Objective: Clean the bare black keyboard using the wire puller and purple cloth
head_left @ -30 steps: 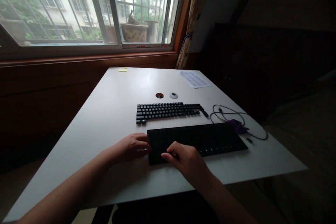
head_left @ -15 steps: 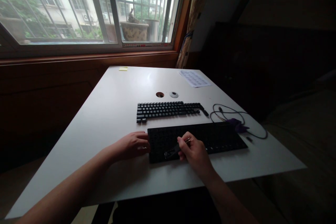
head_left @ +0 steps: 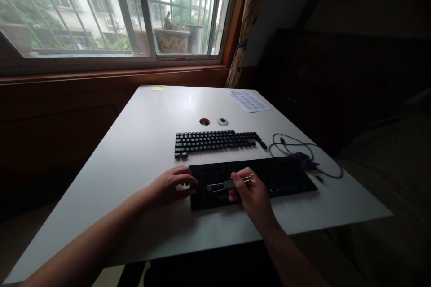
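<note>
A black keyboard [head_left: 286, 175] lies at the near side of the table, its left part bare of most keycaps. My right hand [head_left: 251, 190] grips a keycap puller [head_left: 229, 184] over the keyboard's left half. Two thin wire loops stick out at the puller's right end, and its black jaws point left. Whether a small dark piece sits in those jaws I cannot make out. At the keyboard's left edge is my left hand [head_left: 173, 184], open, thumb and fingers apart, fingertips at or touching the edge. Removed black keycaps [head_left: 215, 141] stand in rows behind the keyboard.
A black cable [head_left: 313, 145] coils at the right by a purple cloth-like piece [head_left: 305, 161] and a small dark object [head_left: 319, 178]. Farther back are a round hole [head_left: 204, 122], its grey cover [head_left: 222, 122], printed paper [head_left: 249, 101] and a yellow note [head_left: 157, 88].
My right hand has turned the keycap puller flatter and lifted it slightly, so its wire loops show more. The fingers of my left hand have spread at the keyboard's edge.
</note>
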Tool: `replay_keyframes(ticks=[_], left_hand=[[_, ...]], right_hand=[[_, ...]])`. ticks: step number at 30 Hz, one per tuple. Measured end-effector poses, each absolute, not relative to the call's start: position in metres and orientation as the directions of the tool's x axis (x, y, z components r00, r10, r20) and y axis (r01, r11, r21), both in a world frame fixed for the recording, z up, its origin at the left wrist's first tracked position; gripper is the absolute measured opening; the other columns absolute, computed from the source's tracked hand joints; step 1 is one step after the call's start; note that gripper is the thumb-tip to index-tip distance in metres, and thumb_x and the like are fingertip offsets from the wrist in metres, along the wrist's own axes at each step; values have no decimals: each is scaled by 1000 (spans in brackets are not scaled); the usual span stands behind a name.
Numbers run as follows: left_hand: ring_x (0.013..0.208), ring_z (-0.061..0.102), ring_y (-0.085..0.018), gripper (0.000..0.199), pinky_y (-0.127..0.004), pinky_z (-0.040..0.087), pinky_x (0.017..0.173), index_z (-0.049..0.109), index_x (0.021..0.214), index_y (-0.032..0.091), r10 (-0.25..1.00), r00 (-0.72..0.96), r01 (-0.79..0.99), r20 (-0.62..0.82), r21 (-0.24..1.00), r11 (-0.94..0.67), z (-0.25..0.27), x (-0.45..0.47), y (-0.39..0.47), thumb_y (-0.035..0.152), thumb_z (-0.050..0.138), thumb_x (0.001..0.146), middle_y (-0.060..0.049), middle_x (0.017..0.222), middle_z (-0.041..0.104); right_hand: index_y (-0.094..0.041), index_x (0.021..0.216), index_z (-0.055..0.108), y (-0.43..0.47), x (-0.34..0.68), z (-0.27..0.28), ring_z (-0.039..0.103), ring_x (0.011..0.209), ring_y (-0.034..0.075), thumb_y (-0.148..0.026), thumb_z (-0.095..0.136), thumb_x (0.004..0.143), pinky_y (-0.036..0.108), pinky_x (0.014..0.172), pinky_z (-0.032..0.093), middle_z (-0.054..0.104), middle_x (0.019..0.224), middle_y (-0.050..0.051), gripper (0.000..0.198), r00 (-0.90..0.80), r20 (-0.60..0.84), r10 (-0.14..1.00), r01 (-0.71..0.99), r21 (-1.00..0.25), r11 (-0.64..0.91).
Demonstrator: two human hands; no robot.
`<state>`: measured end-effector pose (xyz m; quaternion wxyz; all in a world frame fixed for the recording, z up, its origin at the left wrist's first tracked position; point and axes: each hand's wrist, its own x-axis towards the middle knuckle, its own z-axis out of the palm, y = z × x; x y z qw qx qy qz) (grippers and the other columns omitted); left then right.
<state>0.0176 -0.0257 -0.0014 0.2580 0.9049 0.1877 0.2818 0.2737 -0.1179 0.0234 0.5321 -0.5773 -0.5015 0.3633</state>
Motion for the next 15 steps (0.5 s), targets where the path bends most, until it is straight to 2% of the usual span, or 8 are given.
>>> replay_keyframes(ticks=[3,8,15], left_hand=[[75,60,-15,24,-29,53,70,67,110,18,549,727,184,413,653,-735,0,19,-28,28,69,88,-8,95,64],[83,63,-17,36,-30,55,75,64,117,17,580,710,83,400,771,-632,4,18,-29,26,74,84,-10,102,63],[81,61,-15,21,-28,52,71,66,106,14,637,682,28,358,858,-513,0,16,-27,22,70,87,-8,96,61]], right_hand=[[-22,81,52,-113,263,24,61,47,12,-47,62,90,21,47,47,64,56,-3,29,220,115,969,75,-992,101],[-21,85,53,-111,242,22,65,54,13,-44,60,93,24,54,51,67,62,-2,25,168,132,977,-64,-987,145],[-21,89,54,-108,233,14,66,57,14,-42,60,94,25,55,51,68,66,-2,22,174,118,978,-161,-976,146]])
